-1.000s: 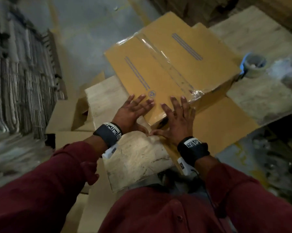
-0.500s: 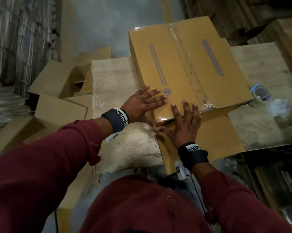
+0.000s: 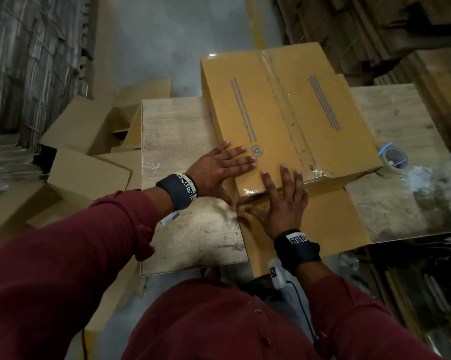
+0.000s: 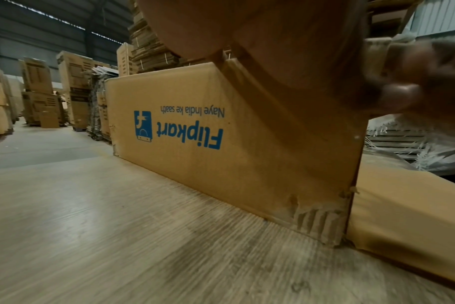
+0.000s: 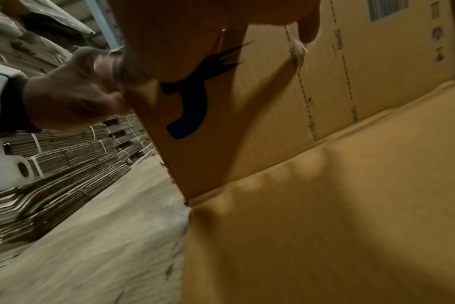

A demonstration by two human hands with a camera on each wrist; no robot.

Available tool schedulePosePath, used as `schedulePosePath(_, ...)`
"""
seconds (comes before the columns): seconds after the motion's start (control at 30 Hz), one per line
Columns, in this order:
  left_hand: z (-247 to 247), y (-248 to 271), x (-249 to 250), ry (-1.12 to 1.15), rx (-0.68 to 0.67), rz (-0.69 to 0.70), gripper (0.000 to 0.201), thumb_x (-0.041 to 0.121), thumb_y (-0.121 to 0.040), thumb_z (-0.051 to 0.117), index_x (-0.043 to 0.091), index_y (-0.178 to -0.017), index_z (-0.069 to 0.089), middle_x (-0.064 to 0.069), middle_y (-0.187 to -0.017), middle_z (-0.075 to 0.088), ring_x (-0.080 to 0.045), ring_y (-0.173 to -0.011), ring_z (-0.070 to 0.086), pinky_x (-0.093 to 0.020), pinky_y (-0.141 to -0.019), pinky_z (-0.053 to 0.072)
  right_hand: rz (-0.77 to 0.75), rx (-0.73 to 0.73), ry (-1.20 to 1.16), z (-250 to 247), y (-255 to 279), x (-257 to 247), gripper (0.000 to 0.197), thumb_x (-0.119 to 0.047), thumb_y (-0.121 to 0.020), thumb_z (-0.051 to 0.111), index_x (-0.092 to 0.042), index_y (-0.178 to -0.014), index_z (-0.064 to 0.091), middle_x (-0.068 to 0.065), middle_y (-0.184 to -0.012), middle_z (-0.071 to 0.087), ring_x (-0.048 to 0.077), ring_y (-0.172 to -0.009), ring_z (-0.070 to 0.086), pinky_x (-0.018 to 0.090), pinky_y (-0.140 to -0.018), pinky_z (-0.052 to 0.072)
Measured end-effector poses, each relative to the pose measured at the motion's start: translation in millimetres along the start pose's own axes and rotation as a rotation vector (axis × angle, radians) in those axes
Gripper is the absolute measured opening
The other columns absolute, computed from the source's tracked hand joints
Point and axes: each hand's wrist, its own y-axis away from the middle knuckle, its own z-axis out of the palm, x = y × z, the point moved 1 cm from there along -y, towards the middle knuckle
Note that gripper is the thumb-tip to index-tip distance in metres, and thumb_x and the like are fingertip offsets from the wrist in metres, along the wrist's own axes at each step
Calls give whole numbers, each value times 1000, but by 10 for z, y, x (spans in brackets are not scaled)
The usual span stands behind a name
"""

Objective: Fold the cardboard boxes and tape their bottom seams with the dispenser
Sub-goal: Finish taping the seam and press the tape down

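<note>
A brown cardboard box point(image 3: 284, 113) stands bottom-up on the wooden table point(image 3: 172, 131), with clear tape point(image 3: 286, 110) running along its centre seam. One loose flap point(image 3: 331, 216) lies flat toward me. My left hand point(image 3: 219, 165) presses with straight fingers on the near left corner of the taped face. My right hand point(image 3: 281, 198) lies flat over the near edge, fingers spread. The left wrist view shows the box side point(image 4: 221, 144) with blue printing. In the right wrist view the near side point(image 5: 351, 92) and flap point(image 5: 325, 226) fill the frame. A blue tape dispenser point(image 3: 393, 157) sits at the box's right.
Folded boxes point(image 3: 89, 157) lie on the floor left of the table. Stacks of flat cardboard point(image 3: 24, 61) line the left and the far right point(image 3: 401, 35). A crumpled plastic sheet point(image 3: 432, 178) rests on the table's right end.
The box has turned from tilted to squarer on the table while the view swung. Both hands stayed pressed at its near edge.
</note>
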Motion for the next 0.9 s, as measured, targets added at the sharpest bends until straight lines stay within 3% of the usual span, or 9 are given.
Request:
schedulePosePath(0.13, 36, -7, -3, -23, 17, 4, 95, 74, -85, 59, 18, -159, 39, -2, -165, 37, -33, -154, 29, -62, -123, 23, 51, 10, -2, -38, -20, -64, 71, -80, -90, 39, -44, -151, 42, 4, -168, 23, 34, -155, 12, 62, -111, 30)
schedulePosePath(0.3, -9, -1, 7, -2, -29, -5, 99, 63, -82, 73, 22, -161, 31, 2, -167, 32, -32, -157, 23, -61, -124, 22, 48, -23, 10, -92, -18, -95, 55, -58, -100, 36, -44, -153, 38, 4, -168, 23, 37, -155, 13, 62, -107, 35)
schedulePosePath(0.43, -247, -69, 111, 56, -141, -107, 103, 87, -81, 46, 22, -160, 35, 4, -167, 31, -26, -157, 19, -52, -128, 11, -17, -48, -66, -172, -46, -9, 56, -37, -97, 58, -44, -150, 43, 4, -167, 24, 38, -155, 12, 60, -110, 36)
schedulePosePath(0.5, -405, -144, 245, 188, -156, -255, 103, 95, -79, 32, 25, -153, 47, 3, -160, 45, -24, -152, 34, -49, -127, 22, -68, -42, -163, -262, -85, 102, 48, -36, -96, 62, -39, -144, 55, 5, -163, 35, 37, -152, 23, 53, -114, 36)
schedulePosePath(0.57, -572, -214, 392, 349, 87, -465, 79, 89, -86, 40, 28, -127, 70, 5, -127, 72, -19, -118, 67, -42, -102, 52, -67, -21, -271, -392, -161, 259, 41, -36, -95, 67, -31, -136, 64, 5, -152, 50, 32, -142, 41, 47, -113, 41)
schedulePosePath(0.6, -650, -255, 455, 411, 243, -576, 64, 82, -88, 51, 28, -111, 76, 8, -110, 78, -14, -100, 73, -37, -88, 58, -56, 3, -300, -475, -221, 345, 38, -36, -94, 69, -27, -132, 67, 6, -145, 57, 30, -134, 50, 46, -109, 45)
schedulePosePath(0.73, -847, -498, 576, 513, 479, -960, 30, 58, -90, 71, 30, -79, 72, 13, -75, 72, -2, -73, 68, -24, -67, 51, 91, 11, -273, -812, -674, 831, 41, -46, -92, 59, -24, -125, 72, 9, -128, 66, 34, -119, 55, 49, -99, 49)
schedulePosePath(0.8, -848, -565, 594, 545, 495, -1118, 29, 55, -92, 70, 28, -82, 71, 13, -76, 70, -9, -77, 68, -26, -68, 48, 150, -28, -177, -960, -947, 1084, 52, -57, -89, 49, -29, -128, 69, 8, -133, 64, 35, -124, 51, 51, -101, 47)
schedulePosePath(0.9, -797, -621, 682, 566, 479, -1320, 46, 54, -91, 72, 21, -121, 68, 1, -109, 72, -22, -103, 69, -32, -84, 53, 280, -99, -175, -1031, -1309, 1527, 59, -59, -88, 54, -31, -139, 59, 12, -144, 55, 37, -134, 44, 54, -106, 43)
